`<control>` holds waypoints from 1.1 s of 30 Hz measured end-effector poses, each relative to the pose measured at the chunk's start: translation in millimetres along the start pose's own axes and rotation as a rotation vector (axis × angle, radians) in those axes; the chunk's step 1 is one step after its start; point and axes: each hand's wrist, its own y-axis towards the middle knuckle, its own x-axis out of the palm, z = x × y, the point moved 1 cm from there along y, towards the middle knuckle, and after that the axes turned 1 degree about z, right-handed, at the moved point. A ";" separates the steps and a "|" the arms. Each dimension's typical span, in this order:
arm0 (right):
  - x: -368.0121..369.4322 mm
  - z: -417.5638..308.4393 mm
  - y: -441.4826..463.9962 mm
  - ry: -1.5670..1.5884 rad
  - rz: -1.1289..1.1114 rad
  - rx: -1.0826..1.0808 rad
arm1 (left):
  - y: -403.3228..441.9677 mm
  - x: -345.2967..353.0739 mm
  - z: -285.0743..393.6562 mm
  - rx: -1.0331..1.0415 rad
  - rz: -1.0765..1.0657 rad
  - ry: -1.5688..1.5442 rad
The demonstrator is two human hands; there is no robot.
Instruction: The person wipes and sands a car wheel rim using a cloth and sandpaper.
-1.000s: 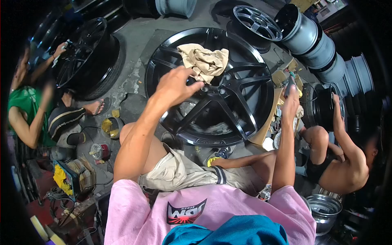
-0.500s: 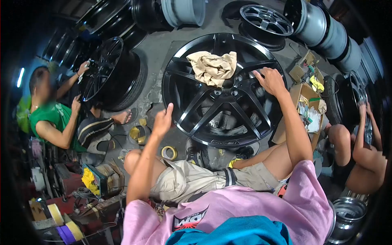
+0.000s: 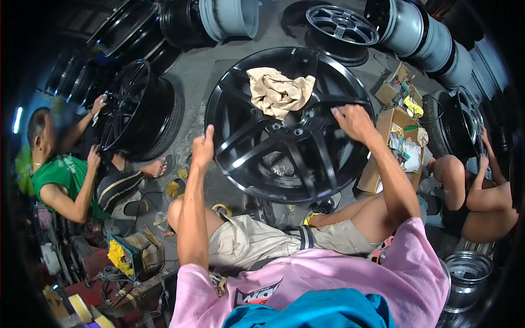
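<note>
A large black spoked car wheel [image 3: 320, 164] lies face up in front of my knees. My left hand [image 3: 203, 148] is closed at its left edge, thumb pointing forward; the curled fingers are partly hidden. On the opposite side, my right hand [image 3: 355, 123] is closed at a spoke, with the fingertips partly out of sight. A crumpled beige cloth [image 3: 280, 93] rests on the spokes near the hub, apart from both hands.
At left, a person in a green shirt [image 3: 68, 183] handles another black wheel [image 3: 128, 104]. A co-worker's bare arms [image 3: 486, 158] reach to a wheel at right. Cardboard boxes [image 3: 377, 169] stand beside my wheel. Several rims [image 3: 435, 49] line the back. Yellow tape [image 3: 221, 208] lies by my knee.
The wheel has turned clockwise, carrying the cloth slightly right. My left hand has moved forward along the edge and my right hand back toward me. The whole view has shifted a little.
</note>
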 end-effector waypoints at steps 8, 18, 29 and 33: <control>3.6 -37.4 -45.0 0.111 0.094 0.085 | 94.1 9.3 38.4 0.024 0.058 0.373; 3.4 -44.2 -47.7 0.040 0.158 0.101 | 23.9 162.7 201.4 0.791 0.013 0.347; 8.2 -41.2 -54.8 0.065 0.222 0.074 | -116.2 126.5 169.2 0.977 -0.022 0.332; 7.3 -41.7 -51.3 0.082 0.221 0.074 | -133.3 111.1 177.0 0.927 -0.193 0.308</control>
